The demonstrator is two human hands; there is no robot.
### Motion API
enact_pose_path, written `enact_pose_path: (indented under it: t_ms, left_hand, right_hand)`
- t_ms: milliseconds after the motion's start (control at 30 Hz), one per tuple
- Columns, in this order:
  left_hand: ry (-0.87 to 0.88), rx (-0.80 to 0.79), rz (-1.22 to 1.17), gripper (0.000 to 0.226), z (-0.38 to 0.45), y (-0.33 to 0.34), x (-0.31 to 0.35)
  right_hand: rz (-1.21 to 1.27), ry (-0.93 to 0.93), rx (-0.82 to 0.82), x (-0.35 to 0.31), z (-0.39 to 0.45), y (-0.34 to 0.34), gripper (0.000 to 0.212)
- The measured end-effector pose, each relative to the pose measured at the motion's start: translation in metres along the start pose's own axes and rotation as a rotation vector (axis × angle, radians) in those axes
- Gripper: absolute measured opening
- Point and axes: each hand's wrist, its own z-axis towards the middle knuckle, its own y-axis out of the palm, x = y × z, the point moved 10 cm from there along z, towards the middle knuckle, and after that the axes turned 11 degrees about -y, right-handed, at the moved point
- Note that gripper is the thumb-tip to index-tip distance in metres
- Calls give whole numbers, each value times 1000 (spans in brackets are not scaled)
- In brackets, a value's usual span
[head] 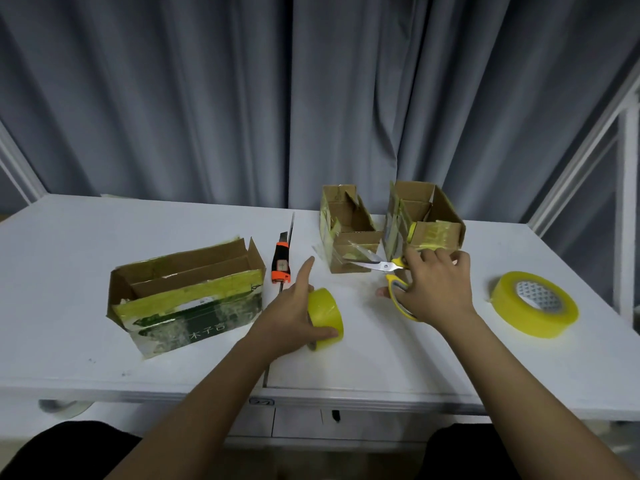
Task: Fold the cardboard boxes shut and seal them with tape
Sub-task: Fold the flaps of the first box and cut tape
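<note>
Broadly, a white table [104, 237] fills the lower view, with grey curtains [242, 98] hanging behind it. Biggest of the cardboard pieces is the large box [183, 299] at the left, its flaps up, its front printed green and banded with yellow tape; it sits well to the left of both hands. Two smaller open boxes stand farther back on the right side: the middle box [349, 233] and the right box [426, 220], just beside each other, both patched with yellow tape.

At the far right a wide tape roll [533, 306] lies flat on the table, apart from the right hand. Nearer the front, a smaller tape roll [327, 318] stands on its edge; the left hand [294, 313] grips it, thumb curled across its near side and index finger pointing straight up toward the middle box.

The right hand [434, 289] rests just in front of the right box, fingers curled through the yellow handles of the scissors [384, 266]. Their blades point left toward the near corner of the middle box, where a clear strip of tape hangs loose. Between the large box and the left hand an orange utility knife [281, 263] lies on the table, untouched.
</note>
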Motion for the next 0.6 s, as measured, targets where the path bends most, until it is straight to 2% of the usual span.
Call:
enact_pose_path:
  t_ms: [100, 267, 367, 433, 500, 567, 600]
  left_hand:
    - [47, 84, 6, 120, -4, 0, 5]
    - [-109, 94, -403, 99, -1, 17, -12]
    - [-123, 131, -381, 86, 2, 31, -16]
    - [-122, 124, -278, 93, 7, 35, -16]
    - [-153, 129, -185, 109, 7, 32, -18]
    - [-114, 227, -247, 117, -2, 12, -11]
    - [-43, 323, -267, 113, -12, -4, 0]
  right_hand:
    - [-1, 23, -18, 5, -2, -1, 71]
    - [9, 88, -47, 17, -3, -5, 73]
    - [-6, 82, -55, 15, 0, -9, 70]
    - [-3, 53, -38, 10, 1, -13, 71]
    - [-4, 23, -14, 5, 0, -18, 69]
    - [-25, 0, 8, 0, 0, -21, 67]
    - [-29, -9, 2, -3, -1, -20, 67]
